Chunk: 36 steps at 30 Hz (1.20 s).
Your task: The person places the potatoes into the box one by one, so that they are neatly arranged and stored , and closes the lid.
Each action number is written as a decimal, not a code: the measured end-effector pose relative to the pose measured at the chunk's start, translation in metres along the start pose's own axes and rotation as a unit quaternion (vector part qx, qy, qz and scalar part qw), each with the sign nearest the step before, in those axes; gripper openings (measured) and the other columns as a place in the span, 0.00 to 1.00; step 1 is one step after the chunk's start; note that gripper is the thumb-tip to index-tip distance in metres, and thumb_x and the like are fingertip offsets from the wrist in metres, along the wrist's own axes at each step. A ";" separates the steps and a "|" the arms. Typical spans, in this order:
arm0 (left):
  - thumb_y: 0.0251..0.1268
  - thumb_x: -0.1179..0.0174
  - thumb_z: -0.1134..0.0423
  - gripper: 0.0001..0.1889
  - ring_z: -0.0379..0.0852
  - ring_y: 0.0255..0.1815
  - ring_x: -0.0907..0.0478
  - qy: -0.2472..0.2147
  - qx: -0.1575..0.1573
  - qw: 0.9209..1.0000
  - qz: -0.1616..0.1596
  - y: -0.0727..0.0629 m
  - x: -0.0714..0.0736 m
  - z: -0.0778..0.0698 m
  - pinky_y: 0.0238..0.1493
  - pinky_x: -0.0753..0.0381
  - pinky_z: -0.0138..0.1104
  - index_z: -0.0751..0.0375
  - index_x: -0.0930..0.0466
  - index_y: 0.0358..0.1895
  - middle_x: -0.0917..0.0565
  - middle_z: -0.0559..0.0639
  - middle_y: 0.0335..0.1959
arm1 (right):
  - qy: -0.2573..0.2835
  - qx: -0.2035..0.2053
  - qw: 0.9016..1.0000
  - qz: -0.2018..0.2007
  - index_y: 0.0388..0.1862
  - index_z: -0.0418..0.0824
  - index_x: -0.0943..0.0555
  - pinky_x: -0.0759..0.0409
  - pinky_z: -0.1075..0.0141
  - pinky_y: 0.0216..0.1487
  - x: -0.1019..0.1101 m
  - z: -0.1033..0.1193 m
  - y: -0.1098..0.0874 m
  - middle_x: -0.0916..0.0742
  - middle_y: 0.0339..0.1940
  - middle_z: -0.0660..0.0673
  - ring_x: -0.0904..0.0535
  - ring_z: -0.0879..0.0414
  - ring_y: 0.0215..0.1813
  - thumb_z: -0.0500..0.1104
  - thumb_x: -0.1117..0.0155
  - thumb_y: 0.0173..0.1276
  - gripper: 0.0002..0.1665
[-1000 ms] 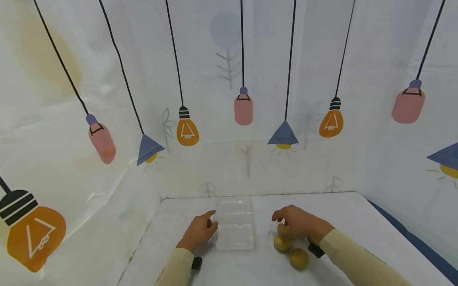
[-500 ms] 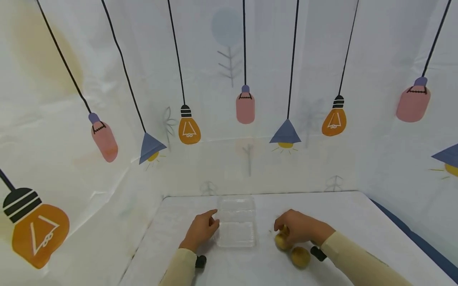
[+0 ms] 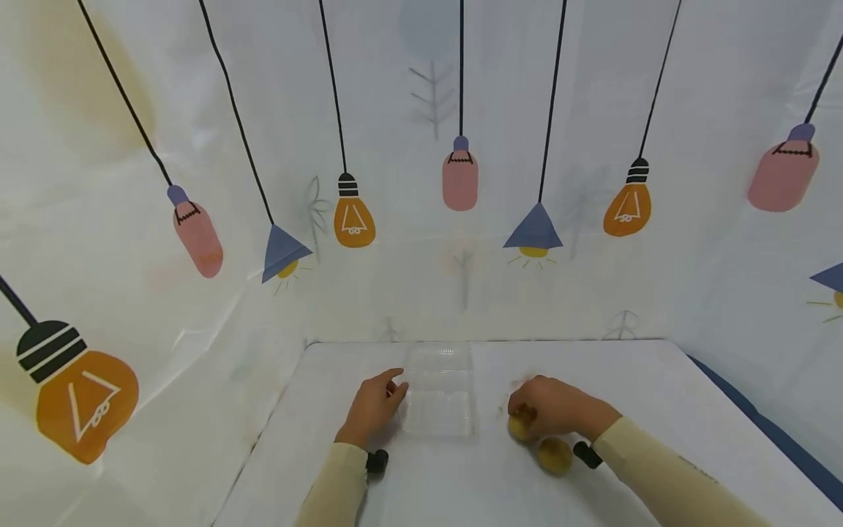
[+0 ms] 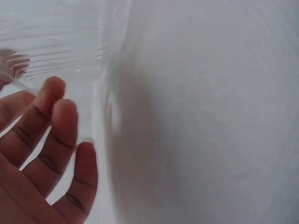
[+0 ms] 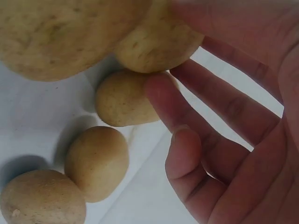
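Observation:
My left hand [image 3: 371, 408] rests at the left side of a clear plastic container [image 3: 437, 415]. Its fingers are loosely bent, and the thumb and forefinger stand apart by the container's edge. The left wrist view shows relaxed fingers [image 4: 63, 121] beside the ribbed clear wall. To the right of the container, my right hand [image 3: 553, 405] reaches down over a group of potatoes. In the right wrist view, a potato [image 5: 159, 39] sits between the thumb and the fingertips. The hand partly hides the potatoes in the head view.
Several other potatoes lie close together, including a near potato [image 3: 555, 455] below the right wrist and a large potato [image 5: 65, 35] in the right wrist view. A white table [image 3: 487, 490] bears everything. A white printed sheet [image 3: 388, 293] hangs behind it.
The head view has tilted down, so the whole scene sits higher. My right hand has drawn its thumb and fingers in around a potato. My left hand keeps its place by the container.

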<state>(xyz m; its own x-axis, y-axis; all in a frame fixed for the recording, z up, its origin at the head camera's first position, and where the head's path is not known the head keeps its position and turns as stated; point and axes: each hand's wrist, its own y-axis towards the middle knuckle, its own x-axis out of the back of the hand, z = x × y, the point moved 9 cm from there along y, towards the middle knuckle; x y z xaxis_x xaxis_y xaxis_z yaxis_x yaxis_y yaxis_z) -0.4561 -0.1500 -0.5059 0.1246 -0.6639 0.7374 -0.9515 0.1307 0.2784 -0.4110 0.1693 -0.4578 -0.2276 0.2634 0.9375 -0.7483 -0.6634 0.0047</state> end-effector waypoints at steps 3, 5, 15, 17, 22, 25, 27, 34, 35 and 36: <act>0.80 0.40 0.48 0.26 0.39 0.34 0.22 -0.020 0.000 1.000 0.005 0.005 0.003 -0.002 0.33 0.21 0.37 0.53 0.23 0.74 0.17 0.41 0.38 | -0.019 -0.009 1.000 -0.003 0.48 0.51 0.10 0.22 0.60 0.44 0.005 -0.003 0.000 0.17 0.38 0.60 0.23 0.61 0.41 0.39 0.21 0.59 0.18; 0.80 0.40 0.49 0.26 0.40 0.34 0.22 -0.026 0.007 1.000 0.009 0.006 0.005 -0.001 0.32 0.21 0.37 0.52 0.24 0.75 0.16 0.42 0.40 | -0.028 -0.012 1.000 -0.002 0.50 0.51 0.11 0.22 0.60 0.45 0.005 -0.004 0.000 0.17 0.39 0.60 0.24 0.61 0.41 0.40 0.22 0.61 0.18; 0.76 0.40 0.59 0.25 0.40 0.29 0.24 -0.026 -0.013 0.999 0.014 -0.003 0.008 -0.007 0.30 0.22 0.36 0.56 0.22 0.73 0.18 0.42 0.36 | -0.024 -0.024 0.999 0.004 0.51 0.49 0.10 0.21 0.55 0.50 -0.001 -0.005 0.004 0.14 0.46 0.58 0.23 0.59 0.47 0.44 0.17 0.56 0.21; 0.77 0.40 0.60 0.24 0.40 0.29 0.25 -0.025 -0.017 0.999 0.012 -0.004 0.007 -0.007 0.30 0.23 0.36 0.58 0.22 0.73 0.18 0.42 0.35 | -0.017 -0.033 0.999 0.009 0.51 0.48 0.10 0.21 0.55 0.49 -0.002 -0.006 0.004 0.14 0.47 0.58 0.23 0.58 0.47 0.42 0.16 0.53 0.24; 0.78 0.41 0.60 0.24 0.40 0.29 0.25 -0.022 -0.011 1.000 0.006 -0.005 0.006 -0.004 0.30 0.23 0.36 0.59 0.22 0.73 0.19 0.42 0.35 | 0.010 -0.046 0.999 0.017 0.52 0.46 0.10 0.22 0.56 0.46 -0.005 -0.004 0.006 0.15 0.45 0.58 0.23 0.55 0.46 0.37 0.15 0.49 0.28; 0.78 0.41 0.59 0.24 0.40 0.28 0.25 -0.025 -0.010 1.000 0.002 -0.004 0.006 -0.002 0.29 0.22 0.35 0.58 0.22 0.73 0.20 0.41 0.34 | 0.020 -0.055 0.998 0.018 0.52 0.46 0.11 0.22 0.57 0.44 -0.005 -0.003 0.007 0.15 0.43 0.58 0.23 0.54 0.44 0.37 0.15 0.48 0.29; 0.78 0.41 0.59 0.24 0.39 0.28 0.25 -0.025 -0.016 1.000 -0.001 -0.003 0.005 -0.003 0.29 0.22 0.35 0.58 0.22 0.73 0.20 0.41 0.33 | 0.020 -0.064 0.998 0.018 0.53 0.46 0.11 0.23 0.56 0.44 -0.005 -0.003 0.007 0.15 0.42 0.58 0.24 0.53 0.44 0.38 0.14 0.49 0.29; 0.76 0.41 0.61 0.24 0.40 0.29 0.26 -0.020 -0.022 1.000 -0.008 -0.002 0.007 -0.010 0.32 0.23 0.35 0.61 0.21 0.72 0.20 0.42 0.33 | 0.028 -0.070 0.997 0.017 0.54 0.44 0.11 0.22 0.54 0.48 -0.006 -0.004 0.009 0.14 0.46 0.57 0.24 0.54 0.47 0.41 0.13 0.49 0.30; 0.76 0.41 0.61 0.24 0.39 0.29 0.26 -0.021 -0.020 1.000 -0.008 -0.002 0.007 -0.010 0.31 0.23 0.35 0.61 0.21 0.72 0.20 0.42 0.33 | 0.028 -0.069 0.997 0.017 0.54 0.44 0.11 0.22 0.54 0.48 -0.007 -0.004 0.009 0.14 0.46 0.57 0.24 0.54 0.47 0.41 0.13 0.49 0.31; 0.76 0.41 0.61 0.24 0.39 0.29 0.26 -0.020 -0.018 1.000 -0.008 -0.002 0.007 -0.009 0.31 0.23 0.35 0.62 0.21 0.72 0.20 0.42 0.33 | 0.027 -0.068 0.997 0.018 0.54 0.45 0.11 0.22 0.55 0.49 -0.007 -0.005 0.010 0.14 0.46 0.58 0.24 0.55 0.47 0.42 0.13 0.49 0.31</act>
<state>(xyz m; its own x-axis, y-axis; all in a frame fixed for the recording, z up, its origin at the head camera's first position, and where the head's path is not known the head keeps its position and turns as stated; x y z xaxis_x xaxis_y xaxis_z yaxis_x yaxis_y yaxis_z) -0.4510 -0.1483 -0.4951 0.1277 -0.6952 0.7074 -0.9384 0.1463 0.3132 -0.4196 0.1642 -0.4662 -0.2854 0.2811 0.9162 -0.8161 -0.5726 -0.0785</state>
